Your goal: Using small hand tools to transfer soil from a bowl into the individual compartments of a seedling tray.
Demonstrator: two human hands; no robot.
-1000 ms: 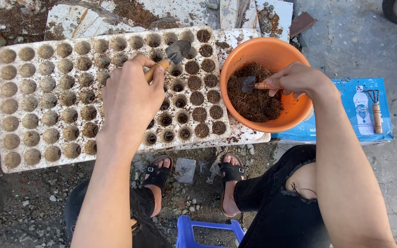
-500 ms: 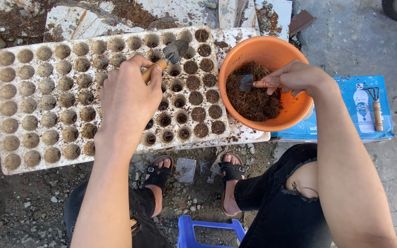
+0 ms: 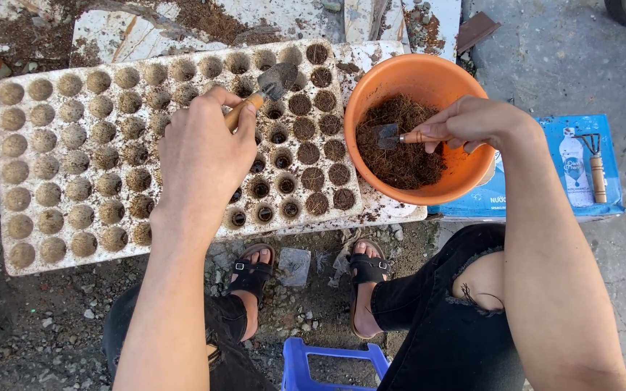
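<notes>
With each hand gripping a trowel, the right hand [image 3: 472,122] could spill fibre off its trowel [image 3: 387,135] past the bowl's [image 3: 429,72] nine-o'clock rim, while the left hand [image 3: 208,156] holds its trowel [image 3: 277,78] over the tray [image 3: 9,261].

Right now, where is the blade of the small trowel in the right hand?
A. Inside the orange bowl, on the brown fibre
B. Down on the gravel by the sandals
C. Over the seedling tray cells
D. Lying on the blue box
A: the right hand holds a wooden-handled trowel whose blade sits on the brown fibre inside the orange bowl.
</notes>
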